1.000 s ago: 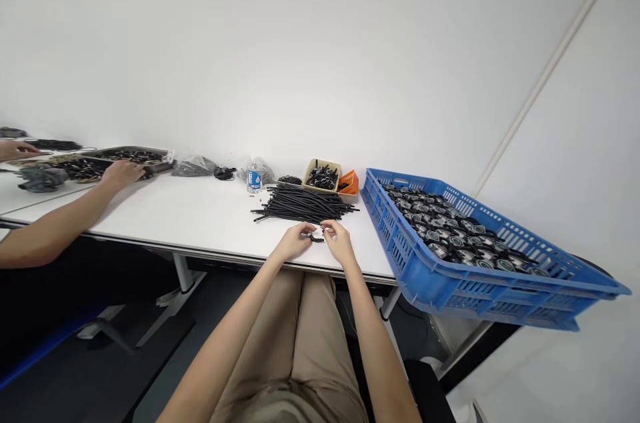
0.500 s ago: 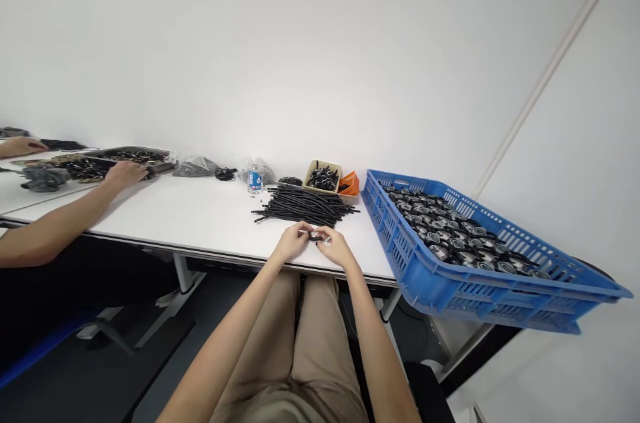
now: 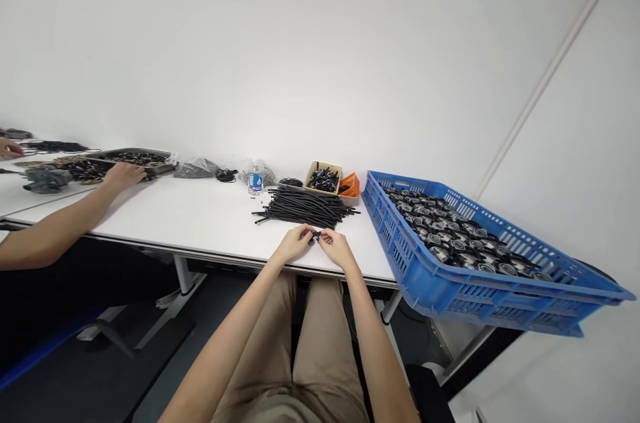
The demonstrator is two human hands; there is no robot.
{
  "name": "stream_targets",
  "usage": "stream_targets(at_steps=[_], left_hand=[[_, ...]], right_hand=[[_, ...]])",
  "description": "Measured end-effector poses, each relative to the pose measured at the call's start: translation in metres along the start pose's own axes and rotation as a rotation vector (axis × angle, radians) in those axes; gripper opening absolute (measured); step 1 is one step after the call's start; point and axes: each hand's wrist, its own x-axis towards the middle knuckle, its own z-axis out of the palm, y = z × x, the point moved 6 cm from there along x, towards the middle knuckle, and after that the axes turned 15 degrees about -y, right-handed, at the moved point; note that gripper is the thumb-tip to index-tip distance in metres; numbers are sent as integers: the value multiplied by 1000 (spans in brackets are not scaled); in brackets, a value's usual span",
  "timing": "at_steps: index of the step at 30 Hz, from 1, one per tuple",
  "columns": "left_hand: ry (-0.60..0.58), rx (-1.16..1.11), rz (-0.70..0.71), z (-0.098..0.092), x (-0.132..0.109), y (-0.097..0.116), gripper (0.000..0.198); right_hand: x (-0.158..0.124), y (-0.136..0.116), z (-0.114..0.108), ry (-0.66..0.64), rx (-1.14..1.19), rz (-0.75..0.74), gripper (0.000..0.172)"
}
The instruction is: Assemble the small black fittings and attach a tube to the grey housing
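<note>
Close to the table's front edge, my left hand (image 3: 296, 242) and my right hand (image 3: 334, 247) face each other with fingertips pinched. Between them is a small black part (image 3: 315, 236), dark and partly covered by the fingers; its exact kind is too small to make out. Both hands grip it. Just beyond my fingers lies a pile of black rubber-like tubes (image 3: 305, 206). Behind that pile stand a cream bin (image 3: 338, 173) holding small black and silver parts and an orange basket (image 3: 351, 186).
At my right a large blue crate (image 3: 430, 290) holds many round black-and-silver parts (image 3: 453, 236). A water bottle (image 3: 255, 180) and plastic bags (image 3: 196, 168) stand by the wall. On the left, a co-worker's hand (image 3: 125, 174) reaches to a tray (image 3: 131, 151) of parts.
The black part between my fingers has turned from a curved shape to a more compact one. My hands stay almost in place. A further co-worker's hand at far left has drawn back leftward.
</note>
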Motion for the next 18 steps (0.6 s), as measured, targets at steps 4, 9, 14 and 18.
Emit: stream_targets(at_steps=[4, 9, 14, 18], left_hand=[[-48, -59, 62, 3, -1, 5, 29], [-37, -64, 88, 3, -3, 7, 38], [5, -58, 45, 0, -3, 4, 35], [27, -81, 58, -1, -2, 0, 36]], right_hand=[[0, 3, 1, 12, -9, 4, 23], [2, 5, 1, 22, -9, -13, 26], [2, 3, 2, 17, -6, -47, 28], [1, -2, 2, 2, 8, -72, 23]])
